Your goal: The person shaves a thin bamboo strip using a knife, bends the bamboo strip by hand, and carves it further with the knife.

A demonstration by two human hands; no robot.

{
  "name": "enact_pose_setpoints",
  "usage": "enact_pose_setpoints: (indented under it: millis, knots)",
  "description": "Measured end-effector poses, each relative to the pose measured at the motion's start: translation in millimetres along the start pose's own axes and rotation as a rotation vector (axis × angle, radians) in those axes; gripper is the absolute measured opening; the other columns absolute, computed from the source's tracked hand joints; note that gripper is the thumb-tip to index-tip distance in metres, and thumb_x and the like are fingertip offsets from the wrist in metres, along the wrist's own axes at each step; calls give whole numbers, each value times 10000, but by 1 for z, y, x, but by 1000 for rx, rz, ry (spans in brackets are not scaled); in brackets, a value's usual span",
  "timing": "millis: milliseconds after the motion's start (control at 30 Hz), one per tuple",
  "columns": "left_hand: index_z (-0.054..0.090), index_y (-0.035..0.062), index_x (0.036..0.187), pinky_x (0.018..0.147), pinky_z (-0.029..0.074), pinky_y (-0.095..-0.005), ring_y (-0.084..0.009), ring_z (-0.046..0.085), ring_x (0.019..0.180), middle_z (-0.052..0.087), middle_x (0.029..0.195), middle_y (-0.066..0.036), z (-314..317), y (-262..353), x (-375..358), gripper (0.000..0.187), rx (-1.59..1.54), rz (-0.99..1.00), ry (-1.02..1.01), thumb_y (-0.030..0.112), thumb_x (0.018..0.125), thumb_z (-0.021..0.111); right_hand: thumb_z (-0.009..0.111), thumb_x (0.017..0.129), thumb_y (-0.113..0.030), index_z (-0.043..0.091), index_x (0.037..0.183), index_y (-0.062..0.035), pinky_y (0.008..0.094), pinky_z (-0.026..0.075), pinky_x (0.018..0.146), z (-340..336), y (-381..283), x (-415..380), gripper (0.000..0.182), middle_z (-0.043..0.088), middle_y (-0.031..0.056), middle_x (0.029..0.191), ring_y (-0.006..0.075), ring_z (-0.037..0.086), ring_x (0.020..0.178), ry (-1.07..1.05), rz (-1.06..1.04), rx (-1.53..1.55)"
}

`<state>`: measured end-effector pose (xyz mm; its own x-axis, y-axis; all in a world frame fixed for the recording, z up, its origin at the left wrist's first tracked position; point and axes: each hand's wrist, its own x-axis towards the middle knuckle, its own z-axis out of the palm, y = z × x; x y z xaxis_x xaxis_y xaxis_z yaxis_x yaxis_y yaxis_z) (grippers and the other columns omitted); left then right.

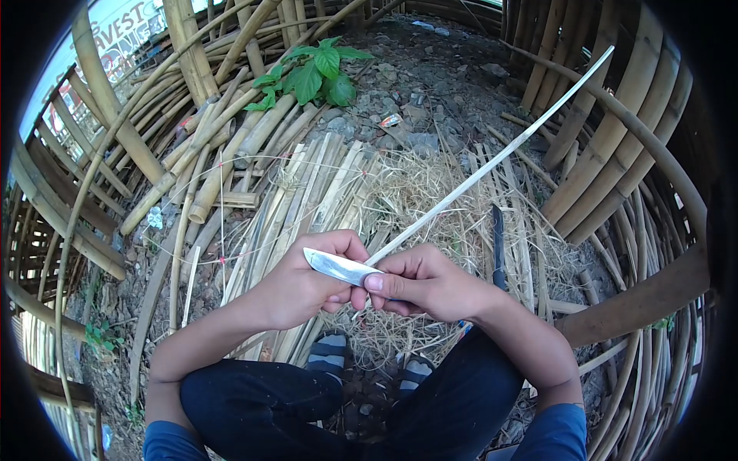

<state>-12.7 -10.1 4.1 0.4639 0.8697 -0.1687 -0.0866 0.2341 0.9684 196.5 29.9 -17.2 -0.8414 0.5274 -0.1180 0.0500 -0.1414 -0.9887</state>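
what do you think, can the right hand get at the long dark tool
Probably not straight away: the right hand is busy with the knife and the pale strip. Freed up, it likely could, as the dark tool lies close by.

A leafy plant grows at the upper left of the ground, among poles that lie slanting and overlapping. Behind it, whole upright poles form a fence, and a banner with large letters shows beyond. Gravel covers the ground at the top, with a small orange-and-white wrapper on it. Crumpled plastic lies near the left poles. At the right, thick poles lean side by side, with a curved pole across them.
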Motion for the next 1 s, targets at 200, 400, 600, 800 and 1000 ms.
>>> enact_pose_setpoints:
  millis: [200,400,600,800,1000]
  knots:
    - [529,-6,981,471,321,-194,-48,446,556,608,758,-100,-2,-1,0,108,-40,7,-20,-36,889,482,572,976,-273,670,841,-3,202,328,483,3,-9,-6,317,529,-31,611,27,438,548,144,-18,-182]
    - [533,-1,982,467,310,-191,-48,417,529,594,733,-89,-6,-4,0,78,-83,47,-44,22,959,462,571,976,-269,643,778,1,225,308,480,0,-9,-10,343,491,-35,576,40,399,521,211,-50,-164]
    - [546,-5,993,443,251,-187,-43,387,490,597,710,-93,-9,-5,0,142,21,39,48,117,988,473,552,984,-310,639,780,-19,214,297,470,-24,-18,-21,366,488,-29,570,38,395,508,492,-101,-68]
    - [548,-10,989,485,362,-183,-45,481,569,594,734,-61,2,-4,6,87,-43,5,32,33,952,482,554,982,-318,641,793,-18,206,311,468,-5,-10,-12,365,501,-30,575,36,412,504,284,-56,-61]
    - [567,-4,990,549,419,-179,-51,588,697,622,790,-45,7,-1,4,147,29,97,80,-57,880,485,551,987,-273,666,906,5,191,293,459,4,-6,-7,311,555,-20,670,32,424,535,88,46,50]
